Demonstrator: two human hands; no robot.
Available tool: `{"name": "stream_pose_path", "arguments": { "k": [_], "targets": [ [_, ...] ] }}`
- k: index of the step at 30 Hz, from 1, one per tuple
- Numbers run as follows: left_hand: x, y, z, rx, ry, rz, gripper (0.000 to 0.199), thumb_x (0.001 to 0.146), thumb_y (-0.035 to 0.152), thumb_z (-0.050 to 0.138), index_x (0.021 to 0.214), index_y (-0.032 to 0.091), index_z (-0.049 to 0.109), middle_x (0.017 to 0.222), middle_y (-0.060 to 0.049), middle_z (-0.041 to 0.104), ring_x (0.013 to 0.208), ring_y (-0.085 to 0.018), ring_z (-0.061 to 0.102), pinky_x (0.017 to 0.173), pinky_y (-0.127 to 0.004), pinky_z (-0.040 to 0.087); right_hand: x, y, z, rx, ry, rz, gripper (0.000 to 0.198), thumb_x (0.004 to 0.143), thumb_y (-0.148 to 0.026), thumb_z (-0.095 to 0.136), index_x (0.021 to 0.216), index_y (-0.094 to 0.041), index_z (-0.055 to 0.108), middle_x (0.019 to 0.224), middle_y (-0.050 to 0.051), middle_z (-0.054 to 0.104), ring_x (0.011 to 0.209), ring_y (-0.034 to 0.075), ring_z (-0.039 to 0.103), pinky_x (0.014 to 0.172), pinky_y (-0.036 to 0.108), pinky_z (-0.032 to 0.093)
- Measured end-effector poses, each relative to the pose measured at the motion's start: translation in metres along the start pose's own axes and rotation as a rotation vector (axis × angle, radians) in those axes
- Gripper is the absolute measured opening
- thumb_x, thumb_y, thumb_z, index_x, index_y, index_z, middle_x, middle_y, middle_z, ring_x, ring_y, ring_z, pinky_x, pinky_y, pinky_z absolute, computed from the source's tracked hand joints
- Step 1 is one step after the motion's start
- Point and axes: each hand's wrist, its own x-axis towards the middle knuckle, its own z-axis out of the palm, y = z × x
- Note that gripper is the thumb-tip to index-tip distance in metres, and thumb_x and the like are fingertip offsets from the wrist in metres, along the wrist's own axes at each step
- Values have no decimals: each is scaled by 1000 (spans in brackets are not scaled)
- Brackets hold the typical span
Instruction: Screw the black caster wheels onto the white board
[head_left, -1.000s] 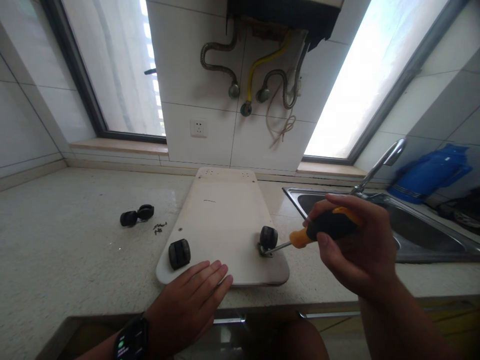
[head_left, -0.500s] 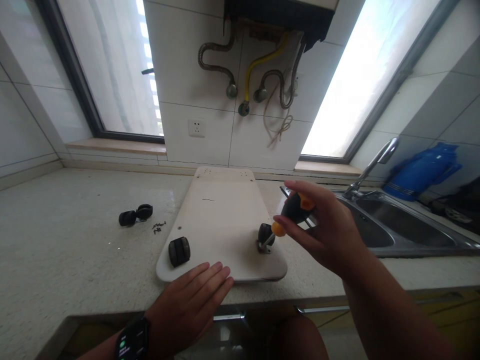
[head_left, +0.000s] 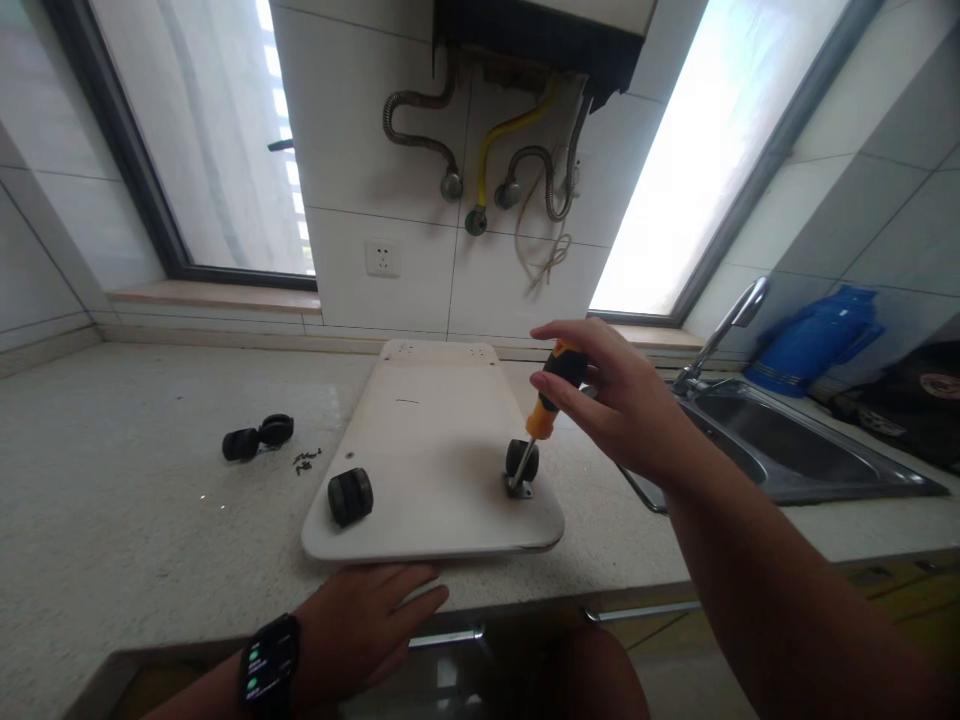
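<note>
My right hand (head_left: 619, 400) is closed around a black and orange screwdriver (head_left: 541, 415), tilted with its shaft running down to the metal mounting plate of a black caster (head_left: 523, 457). This caster sits at the near right corner of a pale, round-cornered board (head_left: 435, 440). A second black caster (head_left: 350, 496) stands at the board's near left corner. My left hand (head_left: 375, 612) lies at the board's front edge, fingers stretched out and holding nothing; some fingertips are partly hidden beneath that edge. A dark smartwatch (head_left: 270, 660) is on the left wrist.
Two loose casters (head_left: 241, 444) and a small pile of screws (head_left: 304, 460) lie on the speckled counter (head_left: 187, 560), left of the board. On the right are a steel sink (head_left: 795, 440), a faucet (head_left: 739, 310) and a blue thermos-like jug (head_left: 814, 340). Hoses (head_left: 487, 150) hang at the wall.
My left hand has slid off the board's top down to its front edge. The screwdriver has become more upright, with my right hand higher and further left. The whole view has shifted slightly.
</note>
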Motion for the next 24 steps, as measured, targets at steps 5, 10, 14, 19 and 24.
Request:
{"name": "stream_pose_path", "arguments": {
  "k": [5, 10, 14, 19, 24],
  "targets": [
    [-3, 1, 6, -15, -90, -48, 64, 88, 14, 65, 150, 24, 50, 140, -7, 72, 116, -26, 72, 91, -36, 57, -4, 6, -11, 250, -125, 5, 52, 103, -22, 52, 153, -34, 53, 140, 8, 62, 121, 24, 67, 100, 45, 59],
    [-6, 4, 13, -36, -153, -72, 63, 94, 20, 67, 153, 25, 47, 146, -7, 68, 122, -26, 68, 95, -37, 55, -3, 2, -13, 158, -113, 24, 46, 99, -37, 70, 144, -33, 61, 118, 6, 67, 103, 22, 70, 92, 45, 62],
    [-6, 4, 15, -58, -142, -102, 63, 94, 20, 67, 154, 26, 47, 147, -7, 68, 124, -27, 67, 97, -38, 53, -1, -6, -9, -31, -49, -14, 40, 101, -34, 64, 141, -27, 64, 116, 8, 64, 105, 25, 67, 95, 49, 59],
    [-2, 6, 11, -59, -132, -114, 64, 91, 20, 69, 151, 24, 50, 143, -7, 70, 119, -27, 69, 91, -38, 53, 1, -5, -15, 236, -242, -38, 59, 106, -26, 53, 162, -37, 41, 142, 8, 61, 124, 23, 67, 100, 44, 60],
    [0, 9, 13, -49, -73, -122, 63, 90, 19, 68, 150, 21, 51, 136, -7, 73, 112, -25, 70, 88, -36, 51, 4, -3, -9, -8, -94, -5, 40, 99, -40, 71, 137, -29, 65, 115, 7, 67, 100, 23, 68, 88, 42, 60]
  ]
}}
